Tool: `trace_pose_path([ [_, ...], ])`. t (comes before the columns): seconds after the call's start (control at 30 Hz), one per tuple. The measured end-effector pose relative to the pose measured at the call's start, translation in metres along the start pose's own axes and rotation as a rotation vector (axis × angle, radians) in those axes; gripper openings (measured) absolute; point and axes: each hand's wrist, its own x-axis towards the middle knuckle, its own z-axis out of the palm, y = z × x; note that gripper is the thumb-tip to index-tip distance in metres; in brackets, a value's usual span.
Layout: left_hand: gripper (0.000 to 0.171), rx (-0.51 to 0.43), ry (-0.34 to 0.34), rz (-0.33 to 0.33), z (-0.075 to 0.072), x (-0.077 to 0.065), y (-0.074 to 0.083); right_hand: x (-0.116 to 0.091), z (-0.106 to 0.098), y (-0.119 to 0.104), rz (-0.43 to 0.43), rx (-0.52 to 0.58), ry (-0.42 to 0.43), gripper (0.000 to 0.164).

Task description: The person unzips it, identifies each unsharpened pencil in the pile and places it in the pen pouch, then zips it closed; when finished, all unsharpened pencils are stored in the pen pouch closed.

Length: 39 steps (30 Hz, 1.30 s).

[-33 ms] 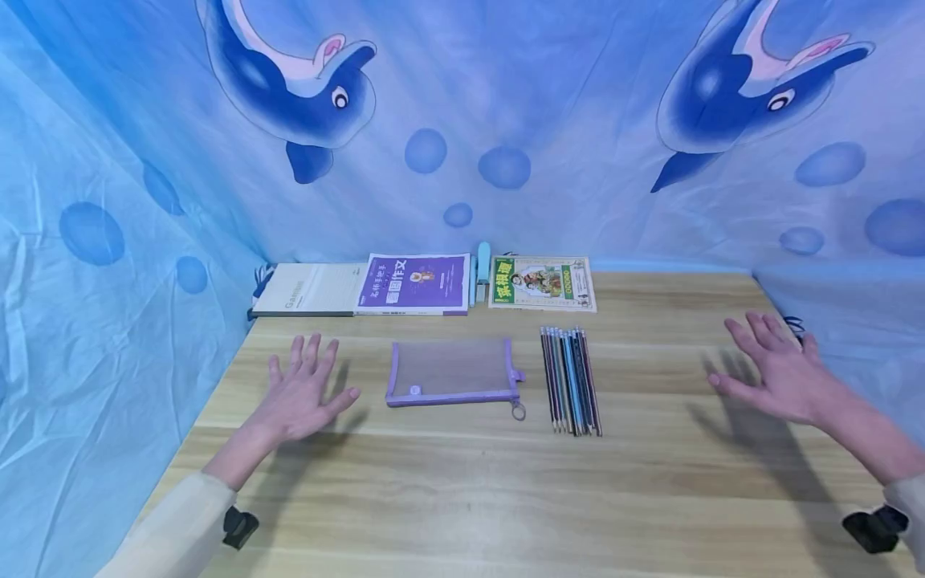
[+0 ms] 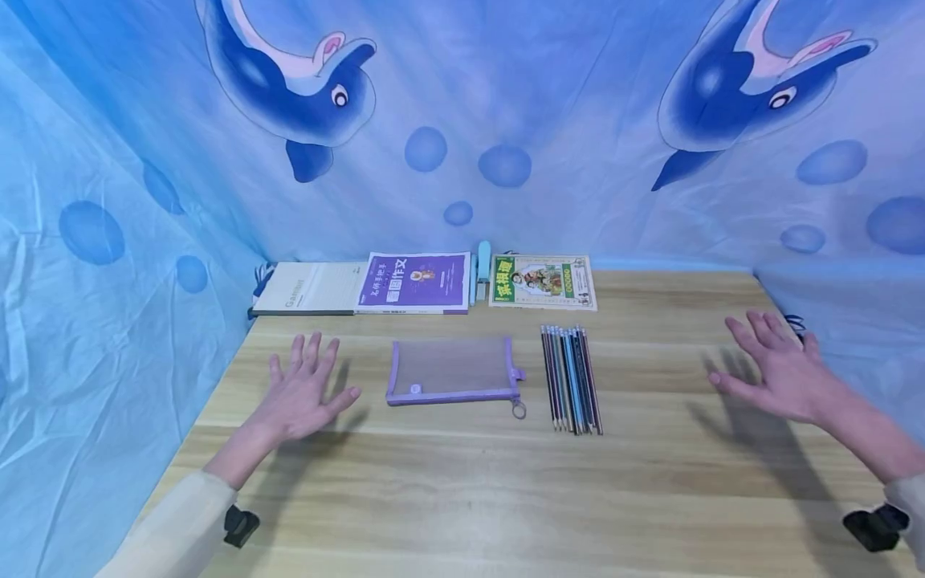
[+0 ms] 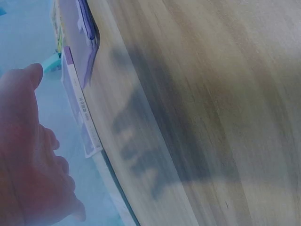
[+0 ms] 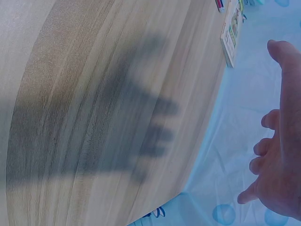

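My left hand (image 2: 299, 397) hovers over the left side of the table, fingers spread and holding nothing. To its right lies a flat pencil pouch (image 2: 451, 365) with see-through mesh, purple edging and a ring on its zip. A bundle of pencils (image 2: 571, 381) lies side by side to the right of the pouch, tips toward me. Over the table's right side hangs my right hand (image 2: 776, 369), also spread, well away from the pencils. Both hands cast shadows on the wood. In the left wrist view the pouch (image 3: 87, 28) shows at the top.
Along the back edge of the wooden table (image 2: 470, 498) lie a pale notebook (image 2: 311, 287), a purple book (image 2: 414, 281), a light-blue stick-like item (image 2: 483, 261) and a green-and-white booklet (image 2: 542, 282). A blue cloth (image 2: 578, 88) with dolphins hangs behind and at the sides.
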Motion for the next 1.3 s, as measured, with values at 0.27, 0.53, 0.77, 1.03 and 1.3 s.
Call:
trace_pose_path([
  [0.27,0.091,-0.044,-0.012,-0.006,0.001,0.002,0.000,0.005,0.001,-0.012,-0.026,-0.006,0.002,0.093],
  [0.53,0.051,-0.256,0.020,-0.022,0.011,0.017,0.012,0.033,0.016,-0.059,-0.148,0.190,0.107,0.049],
  [0.77,0.055,-0.476,-0.078,-0.089,0.021,0.043,0.033,0.082,0.040,-0.128,-0.097,0.619,-0.098,0.051],
  [1.03,0.063,-0.585,-0.120,-0.197,0.027,0.059,0.044,0.135,0.062,-0.190,-0.091,0.644,-0.283,0.069],
  [1.3,0.068,-0.495,-0.119,-0.216,0.028,0.059,0.057,0.157,0.075,-0.215,0.023,0.593,-0.396,0.084],
])
